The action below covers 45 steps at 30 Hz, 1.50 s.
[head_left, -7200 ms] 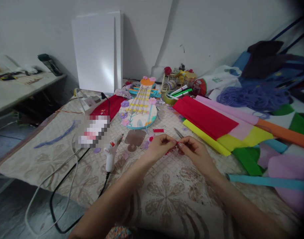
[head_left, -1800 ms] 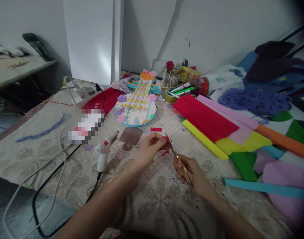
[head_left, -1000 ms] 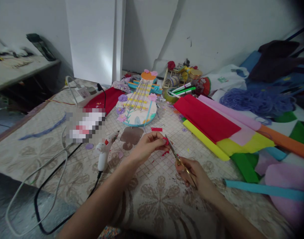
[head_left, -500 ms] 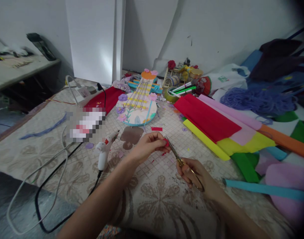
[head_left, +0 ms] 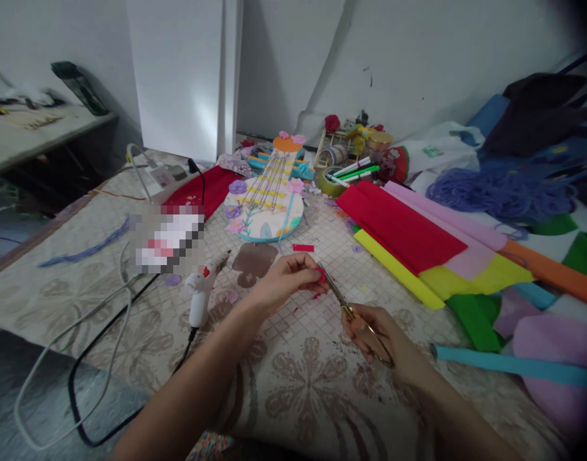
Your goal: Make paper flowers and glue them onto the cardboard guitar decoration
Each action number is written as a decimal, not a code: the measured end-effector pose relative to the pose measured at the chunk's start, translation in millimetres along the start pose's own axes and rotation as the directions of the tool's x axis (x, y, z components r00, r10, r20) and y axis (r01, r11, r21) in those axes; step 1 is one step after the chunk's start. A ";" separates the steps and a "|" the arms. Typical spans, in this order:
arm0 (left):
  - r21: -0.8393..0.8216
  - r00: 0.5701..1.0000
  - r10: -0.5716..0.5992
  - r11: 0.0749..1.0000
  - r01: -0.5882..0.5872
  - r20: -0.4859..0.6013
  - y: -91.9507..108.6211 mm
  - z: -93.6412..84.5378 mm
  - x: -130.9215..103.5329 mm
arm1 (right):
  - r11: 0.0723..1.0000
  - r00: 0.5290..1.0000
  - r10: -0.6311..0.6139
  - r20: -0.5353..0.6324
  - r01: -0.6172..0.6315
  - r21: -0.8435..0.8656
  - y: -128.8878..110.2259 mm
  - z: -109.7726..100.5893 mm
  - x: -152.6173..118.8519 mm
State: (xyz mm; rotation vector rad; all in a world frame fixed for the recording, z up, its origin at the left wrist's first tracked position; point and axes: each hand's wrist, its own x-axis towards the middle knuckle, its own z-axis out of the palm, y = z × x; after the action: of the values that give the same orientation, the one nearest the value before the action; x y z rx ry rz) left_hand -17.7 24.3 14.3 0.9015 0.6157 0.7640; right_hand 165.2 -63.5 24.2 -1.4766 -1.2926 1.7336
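Just below centre frame, the left hand [head_left: 293,278] pinches a small red piece [head_left: 321,275] beside the blades, while the right hand [head_left: 372,330] grips the scissors [head_left: 340,297]. Looks like trimming; any cut calls for fingertips clear. Earlier, the scissors lay on the tablecloth [head_left: 310,384].

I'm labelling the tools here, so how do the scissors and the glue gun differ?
The scissors are in the right hand, while the glue gun rests on the table. The scissors have gold-coloured handles; the glue gun's body is white. The glue gun has a black cord, the scissors none. Both point away from the person.
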 end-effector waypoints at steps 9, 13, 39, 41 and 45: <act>-0.007 1.000 0.004 1.000 -0.004 0.000 2.5 0.6 -1.4 | 0.994 0.998 0.049 -0.040 -0.045 0.096 -1.2 1.4 0.3; 0.020 0.999 0.020 1.000 -0.019 -0.028 0.8 5.2 -1.8 | 0.997 0.991 -0.066 -0.118 0.070 0.025 -2.2 2.9 5.2; -0.004 0.962 0.045 0.999 -0.048 -0.268 -11.8 21.6 -1.5 | 0.976 0.952 -0.210 -0.224 0.219 0.017 1.3 10.0 16.7; -0.053 0.956 0.052 0.996 -0.070 -0.288 -10.3 22.3 -2.1 | 0.983 0.968 -0.177 -0.178 0.181 0.009 4.0 9.6 14.1; -0.103 0.952 0.053 0.991 -0.088 -0.300 -9.2 22.7 -2.4 | 0.987 0.979 -0.159 -0.128 0.152 -0.059 10.9 8.5 15.0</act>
State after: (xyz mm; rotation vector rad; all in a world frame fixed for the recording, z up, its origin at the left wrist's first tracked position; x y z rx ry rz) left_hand 0.8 8.4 17.8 0.7105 0.7978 1.0005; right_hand 155.1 -58.0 7.3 -1.4500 -1.3511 1.4886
